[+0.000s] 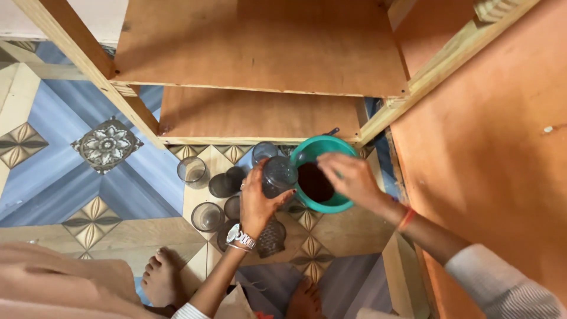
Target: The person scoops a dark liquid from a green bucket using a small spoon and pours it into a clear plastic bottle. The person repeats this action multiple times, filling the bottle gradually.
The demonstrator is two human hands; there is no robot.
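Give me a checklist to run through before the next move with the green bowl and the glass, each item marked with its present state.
1. Left hand has a grip on the clear glass: ok, fingers wrap its side.
2. Right hand holds the green bowl: ok, fingers over its rim.
3. Bowl rim is next to the glass mouth: ok, they meet or nearly touch.
4. Dark liquid stays inside the bowl: ok, no spill seen on the floor tiles.
5. Held glass is empty: cannot tell.
6. Other glasses on the floor stand upright: ok for the clear ones; the dark ones partly hidden.
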